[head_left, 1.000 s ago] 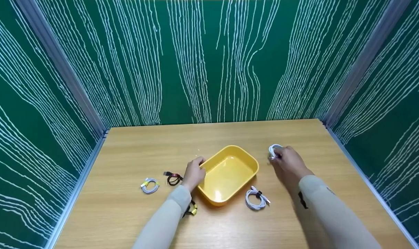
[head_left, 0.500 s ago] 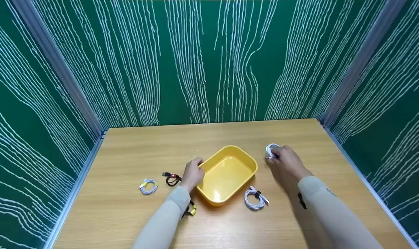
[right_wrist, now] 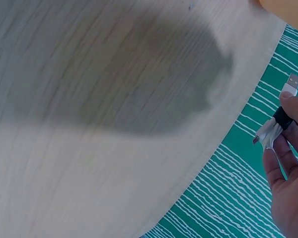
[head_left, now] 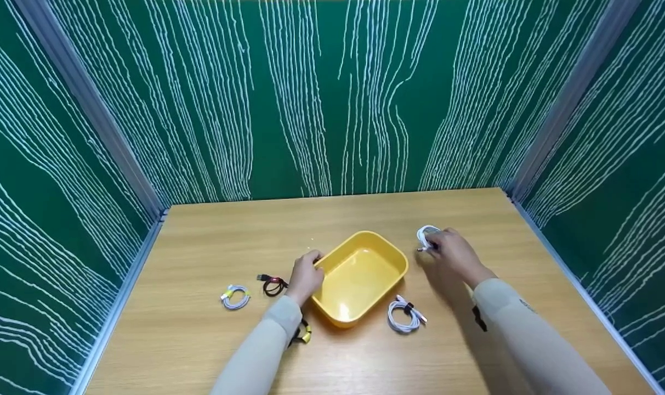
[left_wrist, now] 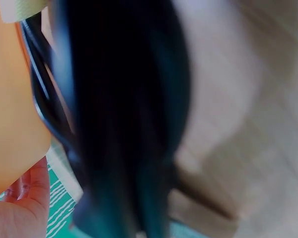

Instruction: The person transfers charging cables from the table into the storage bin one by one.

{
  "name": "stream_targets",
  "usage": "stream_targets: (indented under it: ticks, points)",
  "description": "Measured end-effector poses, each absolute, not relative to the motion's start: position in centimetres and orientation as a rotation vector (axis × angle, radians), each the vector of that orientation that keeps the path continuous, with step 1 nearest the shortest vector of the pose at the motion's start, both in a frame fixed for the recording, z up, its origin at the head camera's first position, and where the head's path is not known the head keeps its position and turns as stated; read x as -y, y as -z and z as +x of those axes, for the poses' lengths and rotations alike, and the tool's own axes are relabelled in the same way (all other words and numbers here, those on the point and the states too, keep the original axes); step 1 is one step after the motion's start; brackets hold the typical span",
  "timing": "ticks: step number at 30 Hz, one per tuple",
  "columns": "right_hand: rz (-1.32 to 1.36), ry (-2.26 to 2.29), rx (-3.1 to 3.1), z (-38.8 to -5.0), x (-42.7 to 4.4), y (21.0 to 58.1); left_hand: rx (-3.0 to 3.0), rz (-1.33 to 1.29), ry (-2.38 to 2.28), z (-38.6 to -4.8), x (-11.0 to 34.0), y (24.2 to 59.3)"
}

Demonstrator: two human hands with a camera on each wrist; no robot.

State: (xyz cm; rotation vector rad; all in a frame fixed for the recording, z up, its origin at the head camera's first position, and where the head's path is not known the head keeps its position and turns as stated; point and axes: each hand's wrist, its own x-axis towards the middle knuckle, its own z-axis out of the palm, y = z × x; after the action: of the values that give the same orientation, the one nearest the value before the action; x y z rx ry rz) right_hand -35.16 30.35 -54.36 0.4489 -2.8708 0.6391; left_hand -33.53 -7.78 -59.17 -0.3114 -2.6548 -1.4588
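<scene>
A yellow bin (head_left: 359, 280) stands mid-table, and my left hand (head_left: 306, 277) grips its left rim. In the left wrist view the fingers of my left hand (left_wrist: 25, 203) lie against the bin wall (left_wrist: 15, 109); a blurred dark shape covers the middle. To the right of the bin, my right hand (head_left: 457, 253) pinches a coiled white cable (head_left: 426, 237). The right wrist view has my right hand (right_wrist: 290, 148) holding that cable (right_wrist: 271, 133) by its black tie, its USB plug (right_wrist: 292, 84) sticking up past the thumb.
Another white coiled cable (head_left: 403, 317) with a black tie lies right of the bin's near end. Left of the bin are a white cable with yellow bands (head_left: 235, 297), a black cable (head_left: 274, 285), and a black-and-yellow one (head_left: 305, 332) partly behind the left arm. Green walls surround the table (head_left: 200, 236).
My right hand has shifted slightly left toward the bin with the white cable. My left hand keeps its grip on the rim.
</scene>
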Motion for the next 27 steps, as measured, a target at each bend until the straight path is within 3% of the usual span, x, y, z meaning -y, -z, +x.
stream_targets:
  ticks: [11, 27]
  points:
    - [0.566, -0.531, 2.778, -34.6, -30.0, 54.0, 2.571, -0.389, 1.488, -34.0, 8.3, 60.4]
    - [0.603, -0.555, 2.774, -34.0, -29.3, 52.7, 2.659, -0.273, 1.469, -33.3, 7.6, 58.8]
